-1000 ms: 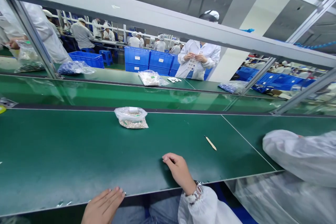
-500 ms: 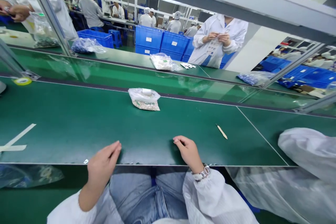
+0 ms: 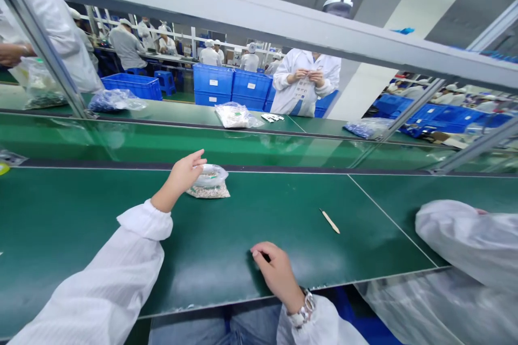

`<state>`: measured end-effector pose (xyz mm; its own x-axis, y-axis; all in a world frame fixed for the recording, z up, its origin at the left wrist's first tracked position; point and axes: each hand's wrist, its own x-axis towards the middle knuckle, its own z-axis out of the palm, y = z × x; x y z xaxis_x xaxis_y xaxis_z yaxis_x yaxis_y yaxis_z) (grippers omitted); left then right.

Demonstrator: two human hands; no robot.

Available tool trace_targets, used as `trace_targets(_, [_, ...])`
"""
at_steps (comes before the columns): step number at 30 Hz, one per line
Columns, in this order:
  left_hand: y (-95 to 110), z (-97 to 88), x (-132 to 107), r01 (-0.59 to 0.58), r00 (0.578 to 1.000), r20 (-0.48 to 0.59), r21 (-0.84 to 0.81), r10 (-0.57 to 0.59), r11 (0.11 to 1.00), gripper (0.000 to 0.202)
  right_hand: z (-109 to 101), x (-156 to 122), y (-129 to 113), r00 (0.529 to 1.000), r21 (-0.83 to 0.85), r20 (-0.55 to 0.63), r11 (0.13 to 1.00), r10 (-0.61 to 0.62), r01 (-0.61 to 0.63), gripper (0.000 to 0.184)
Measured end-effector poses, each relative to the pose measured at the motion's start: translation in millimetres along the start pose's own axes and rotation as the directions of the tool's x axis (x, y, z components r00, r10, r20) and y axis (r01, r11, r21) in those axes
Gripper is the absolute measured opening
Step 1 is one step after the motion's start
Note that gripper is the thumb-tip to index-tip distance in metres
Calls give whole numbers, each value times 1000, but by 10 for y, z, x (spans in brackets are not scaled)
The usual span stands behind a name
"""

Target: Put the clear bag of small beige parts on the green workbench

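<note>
My left hand (image 3: 185, 173) is stretched out over the green table mat (image 3: 101, 237), fingers apart, right at the left side of a small clear plastic bag (image 3: 210, 182) holding tiny pale parts. Whether the fingers touch the bag I cannot tell. My right hand (image 3: 275, 269) rests near the front edge of the mat with its fingers curled under and nothing visible in it; a wristwatch (image 3: 302, 307) sits on that wrist. A thin pale wooden stick (image 3: 331, 221) lies on the mat to the right of both hands.
A large clear plastic sheet or bag (image 3: 465, 248) lies bunched at the right. Beyond a metal frame rail (image 3: 259, 27), a second green bench carries more bags (image 3: 234, 115). A person in a white coat (image 3: 305, 83) stands opposite. Blue crates (image 3: 230, 83) stand behind.
My left arm has reached forward from the table's front edge to the small bag. My right hand has stayed near the front edge. The view has tilted upward.
</note>
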<state>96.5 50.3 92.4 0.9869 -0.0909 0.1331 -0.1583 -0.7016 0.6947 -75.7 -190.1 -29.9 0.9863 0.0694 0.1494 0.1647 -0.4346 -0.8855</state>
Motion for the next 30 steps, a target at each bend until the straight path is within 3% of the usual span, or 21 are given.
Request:
trace_targets(2, [2,30,138,19,995,94,71,-25,997,66,-11,-1,2,1000,31,18,1000,-1,0,32])
trace_targets(5, [-1,40,246,51,997,43,250,-64,967,56,-68,30,38,996,106,67,992,59,-66,34])
trace_targets(7, [-8,33,282,23,998,46,301,-39,953,41,-141,118,71,975,197,167,964,145,-177,36])
trace_targets(10, [-12,25,267,-67,993,114,291,35,954,47,-255,448,94,929,211,318,942,187,-262,29])
trace_targets(12, [-2,32,188,-63,996,78,274,44,960,55,-283,821,92,962,-34,249,994,113,-107,18])
trace_targets(13, [5,45,125,-33,999,42,265,22,964,57,-274,1043,92,983,-210,178,978,39,0,18])
trace_targets(14, [8,65,46,8,1000,9,256,-10,967,55,-251,1275,98,988,-412,141,905,-57,111,27])
trace_targets(16, [-3,140,-150,20,1000,-28,227,-14,974,46,-176,1727,131,994,-529,61,842,-91,109,46])
trace_targets(18, [-47,268,-371,-125,988,-60,218,141,968,33,-94,2089,188,994,-593,25,799,-105,99,50])
trace_targets(19, [-78,350,-480,-233,961,-94,226,260,946,27,-62,2220,222,994,-611,18,786,-107,96,48])
trace_targets(21, [-149,535,-669,-399,894,-111,247,434,883,17,-32,2374,299,994,-629,19,772,-111,98,44])
trace_targets(23, [-215,715,-804,-474,863,-73,224,499,852,15,-54,2414,381,994,-618,23,780,-108,99,39])
trace_targets(27, [-301,946,-901,-476,876,4,160,481,865,14,-187,2362,517,997,-546,21,835,-68,69,17])
trace_targets(30, [-337,1000,-888,-460,888,61,133,456,878,13,-233,2355,539,998,-530,-14,847,-59,43,26])
